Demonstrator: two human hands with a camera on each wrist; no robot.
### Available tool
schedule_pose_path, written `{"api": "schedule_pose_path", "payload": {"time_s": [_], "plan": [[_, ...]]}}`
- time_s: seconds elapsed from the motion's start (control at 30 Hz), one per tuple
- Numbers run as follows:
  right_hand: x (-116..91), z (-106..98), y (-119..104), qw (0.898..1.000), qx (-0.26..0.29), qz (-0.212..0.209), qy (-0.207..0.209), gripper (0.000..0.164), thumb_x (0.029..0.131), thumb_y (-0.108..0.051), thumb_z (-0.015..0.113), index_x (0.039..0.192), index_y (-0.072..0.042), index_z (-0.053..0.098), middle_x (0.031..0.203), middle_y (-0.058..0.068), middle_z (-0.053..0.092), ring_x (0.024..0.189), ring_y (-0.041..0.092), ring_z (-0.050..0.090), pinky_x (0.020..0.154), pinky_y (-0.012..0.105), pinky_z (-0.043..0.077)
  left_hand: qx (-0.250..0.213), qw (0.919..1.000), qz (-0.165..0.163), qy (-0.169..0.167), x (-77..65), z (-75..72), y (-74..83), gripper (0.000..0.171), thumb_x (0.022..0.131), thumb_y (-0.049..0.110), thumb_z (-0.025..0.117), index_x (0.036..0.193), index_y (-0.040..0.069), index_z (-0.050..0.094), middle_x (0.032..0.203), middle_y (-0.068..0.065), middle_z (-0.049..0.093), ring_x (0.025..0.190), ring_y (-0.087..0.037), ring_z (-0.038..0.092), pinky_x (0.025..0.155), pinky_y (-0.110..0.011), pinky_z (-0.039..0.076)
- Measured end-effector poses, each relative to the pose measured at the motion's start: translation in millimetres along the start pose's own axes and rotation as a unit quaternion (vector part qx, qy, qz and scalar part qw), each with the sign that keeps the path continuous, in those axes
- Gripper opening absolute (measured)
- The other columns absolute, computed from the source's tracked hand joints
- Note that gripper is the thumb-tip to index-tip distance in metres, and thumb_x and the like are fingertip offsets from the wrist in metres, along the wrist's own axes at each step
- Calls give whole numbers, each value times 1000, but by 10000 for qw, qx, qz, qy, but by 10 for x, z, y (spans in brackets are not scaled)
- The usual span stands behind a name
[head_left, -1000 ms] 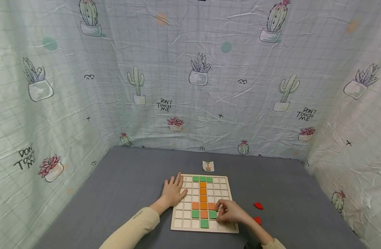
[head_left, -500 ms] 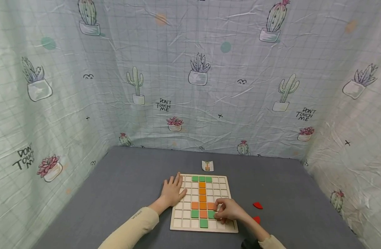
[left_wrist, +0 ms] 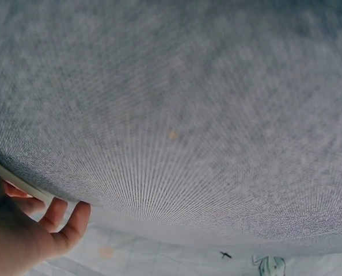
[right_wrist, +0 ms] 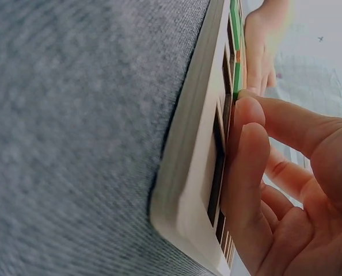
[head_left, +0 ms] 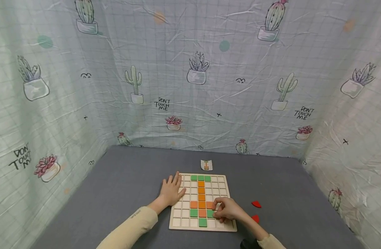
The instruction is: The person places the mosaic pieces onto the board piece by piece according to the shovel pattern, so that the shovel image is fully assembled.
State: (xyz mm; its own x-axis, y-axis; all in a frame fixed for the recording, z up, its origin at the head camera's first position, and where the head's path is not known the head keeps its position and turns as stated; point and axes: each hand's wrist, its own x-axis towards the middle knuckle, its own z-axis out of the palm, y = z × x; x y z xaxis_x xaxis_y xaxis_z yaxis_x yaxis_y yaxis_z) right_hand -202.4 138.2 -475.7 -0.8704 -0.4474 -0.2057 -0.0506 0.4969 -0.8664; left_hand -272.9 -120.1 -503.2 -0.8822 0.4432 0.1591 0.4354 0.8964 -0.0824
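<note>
A square wooden grid board (head_left: pixel 174 223) lies on the dark grey table. Green tiles (head_left: pixel 201 178), amber tiles (head_left: pixel 201 190) and coral tiles (head_left: pixel 193 205) form a pattern in its cells. My left hand (head_left: pixel 170 192) rests on the board's left edge with fingers spread. My right hand (head_left: pixel 228 209) is bent over the right half, its fingertips at a green tile (head_left: pixel 210 213) in the second row from the front. The right wrist view shows the index fingertip touching the green tile (right_wrist: pixel 236 80); thumb and other fingers are bunched beside it. Whether they pinch anything is hidden.
A small pattern card (head_left: pixel 206 165) lies behind the board. To its right are two red pieces, one (head_left: pixel 256 204) farther back and one (head_left: pixel 255 218) beside my right forearm. A cactus-print sheet (head_left: pixel 190 93) encloses the table at the back and sides.
My right hand has shifted slightly at the green tile, and its fingers have bent in a little more. My left hand stays on the board's edge. The head view has drifted slightly.
</note>
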Motion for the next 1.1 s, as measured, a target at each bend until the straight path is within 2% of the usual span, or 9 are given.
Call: {"api": "schedule_pose_path", "payload": {"time_s": [0.3, 0.63, 0.83, 1.1], "plan": [[-12, 14, 12, 10000, 53, 21, 59, 17, 75, -11, 69, 84, -1, 59, 55, 3, 57, 41, 7, 51, 40, 24, 44, -84, 10000, -17, 50, -12, -22, -2, 61, 93, 47, 32, 137, 5, 34, 144, -15, 31, 121, -34, 39, 84, -50, 34], [-71, -31, 64, 9986, 512, -94, -10, 22, 79, -15, 67, 93, 1, 60, 65, 12, 63, 47, 10, 55, 43, 24, 43, -45, 10000, -48, -29, -14, -26, 13, 61, 93, 47, 33, 138, 5, 34, 144, -14, 31, 122, -33, 38, 84, -49, 33], [-115, -102, 97, 9990, 413, -119, 148, 17, 80, -13, 64, 90, 0, 60, 66, 16, 63, 49, 12, 57, 42, 24, 42, -59, 10000, -37, -42, -9, -13, 17, 62, 93, 48, 31, 138, 5, 33, 144, -14, 30, 122, -33, 38, 84, -49, 33], [-209, -243, 177, 9989, 144, -236, 382, 18, 81, -11, 64, 91, 3, 58, 63, 20, 60, 48, 10, 53, 41, 23, 40, -37, 10000, -34, 1, 6, 8, -4, 62, 93, 48, 32, 138, 6, 33, 144, -14, 30, 121, -33, 38, 83, -49, 33]]}}
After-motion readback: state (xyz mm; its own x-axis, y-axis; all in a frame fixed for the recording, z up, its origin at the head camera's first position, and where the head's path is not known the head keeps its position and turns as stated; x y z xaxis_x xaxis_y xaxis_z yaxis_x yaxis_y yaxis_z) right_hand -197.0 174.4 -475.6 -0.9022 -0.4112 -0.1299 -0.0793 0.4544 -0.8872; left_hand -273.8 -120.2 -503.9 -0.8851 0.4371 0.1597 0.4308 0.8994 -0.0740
